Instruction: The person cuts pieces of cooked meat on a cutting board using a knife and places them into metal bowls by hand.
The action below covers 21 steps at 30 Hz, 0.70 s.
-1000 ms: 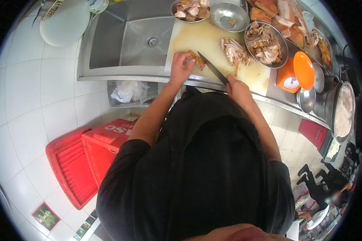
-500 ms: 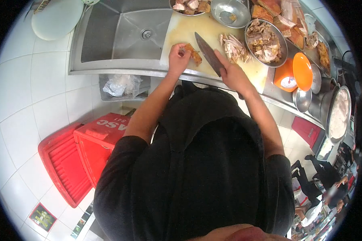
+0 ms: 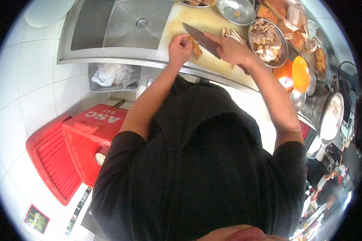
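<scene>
My left hand (image 3: 180,50) is closed on the near end of a browned piece of roast meat (image 3: 196,50), which lies on the pale cutting board (image 3: 173,25). In my right hand (image 3: 234,51) is a large kitchen knife (image 3: 200,39), gripped with the fingers round its handle and around the back of the blade. The blade slants up and left, its edge close beside the meat, its tip beyond my left fingers. Behind my right hand, partly hidden by it, lies a heap of sliced pale meat (image 3: 230,33).
A steel sink (image 3: 126,35) is at the left. Right of the board stand a bowl of chopped meat (image 3: 268,44), an orange scale (image 3: 282,73) with an orange dish (image 3: 300,74), and larger roast pieces (image 3: 297,40). Below left is a red box (image 3: 93,129); people appear far right.
My right hand has brought the knife left, closer to the meat piece, with the blade lying flatter across the board. My left hand keeps its hold. The whole view has shifted slightly.
</scene>
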Tool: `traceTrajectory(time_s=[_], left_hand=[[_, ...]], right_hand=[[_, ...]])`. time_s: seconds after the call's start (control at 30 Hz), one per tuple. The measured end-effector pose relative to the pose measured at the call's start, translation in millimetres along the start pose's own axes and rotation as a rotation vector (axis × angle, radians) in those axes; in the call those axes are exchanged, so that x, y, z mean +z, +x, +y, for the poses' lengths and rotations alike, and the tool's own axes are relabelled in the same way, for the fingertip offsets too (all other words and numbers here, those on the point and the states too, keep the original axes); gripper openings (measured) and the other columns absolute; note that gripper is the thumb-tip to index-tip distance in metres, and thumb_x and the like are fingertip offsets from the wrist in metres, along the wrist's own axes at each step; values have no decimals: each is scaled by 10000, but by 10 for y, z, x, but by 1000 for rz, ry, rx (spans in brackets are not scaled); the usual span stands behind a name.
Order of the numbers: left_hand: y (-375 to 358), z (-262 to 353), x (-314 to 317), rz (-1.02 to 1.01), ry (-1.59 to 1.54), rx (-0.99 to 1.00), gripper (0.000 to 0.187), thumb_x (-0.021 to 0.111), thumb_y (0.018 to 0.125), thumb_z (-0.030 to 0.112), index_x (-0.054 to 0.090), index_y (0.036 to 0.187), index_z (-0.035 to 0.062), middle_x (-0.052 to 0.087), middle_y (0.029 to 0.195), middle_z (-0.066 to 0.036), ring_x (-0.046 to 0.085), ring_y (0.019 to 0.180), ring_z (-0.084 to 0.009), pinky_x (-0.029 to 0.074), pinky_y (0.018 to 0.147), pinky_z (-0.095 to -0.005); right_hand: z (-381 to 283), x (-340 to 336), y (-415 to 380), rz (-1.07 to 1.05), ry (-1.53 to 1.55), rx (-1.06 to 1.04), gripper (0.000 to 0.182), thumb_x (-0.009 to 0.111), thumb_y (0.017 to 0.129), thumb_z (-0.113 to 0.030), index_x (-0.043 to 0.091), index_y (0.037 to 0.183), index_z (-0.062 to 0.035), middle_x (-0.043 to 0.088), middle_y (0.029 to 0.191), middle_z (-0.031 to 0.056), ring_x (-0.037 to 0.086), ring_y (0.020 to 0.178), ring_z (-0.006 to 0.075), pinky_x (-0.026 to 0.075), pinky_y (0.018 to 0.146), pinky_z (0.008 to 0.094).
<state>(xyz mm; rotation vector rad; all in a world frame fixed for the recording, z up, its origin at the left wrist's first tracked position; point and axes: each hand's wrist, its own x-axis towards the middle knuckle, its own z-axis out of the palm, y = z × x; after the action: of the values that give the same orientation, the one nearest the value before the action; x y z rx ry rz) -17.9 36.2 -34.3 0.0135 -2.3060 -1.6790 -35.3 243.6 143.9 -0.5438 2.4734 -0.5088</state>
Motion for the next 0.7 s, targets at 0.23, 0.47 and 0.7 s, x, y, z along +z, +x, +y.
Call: traceTrajectory(time_s=[0.23, 0.47, 0.7], left_hand=[[-3, 2, 10, -10, -30, -43, 252, 749, 814, 57, 715, 1064, 49, 660, 951, -101, 640, 700, -187, 549, 656, -331], [-8, -77, 17, -13, -45, -67, 264, 748, 824, 58, 714, 1084, 39, 662, 966, -104, 647, 709, -191, 558, 689, -330], [14, -142, 13, -13, -74, -112, 237, 750, 845, 57, 704, 1074, 20, 673, 945, -89, 649, 723, -162, 552, 693, -315]], right_hand=[[13, -320, 435, -278, 90, 29, 780, 487, 860, -13, 383, 1613, -190, 739, 943, 218, 691, 620, 273, 567, 594, 410], [205, -280, 631, -395, 238, 103, 864, 456, 820, 43, 344, 1637, -214, 729, 909, 205, 606, 457, 225, 521, 441, 362], [-202, -313, 532, -304, 22, 63, 853, 438, 812, 20, 345, 1633, -190, 718, 870, 222, 639, 484, 253, 532, 440, 390]])
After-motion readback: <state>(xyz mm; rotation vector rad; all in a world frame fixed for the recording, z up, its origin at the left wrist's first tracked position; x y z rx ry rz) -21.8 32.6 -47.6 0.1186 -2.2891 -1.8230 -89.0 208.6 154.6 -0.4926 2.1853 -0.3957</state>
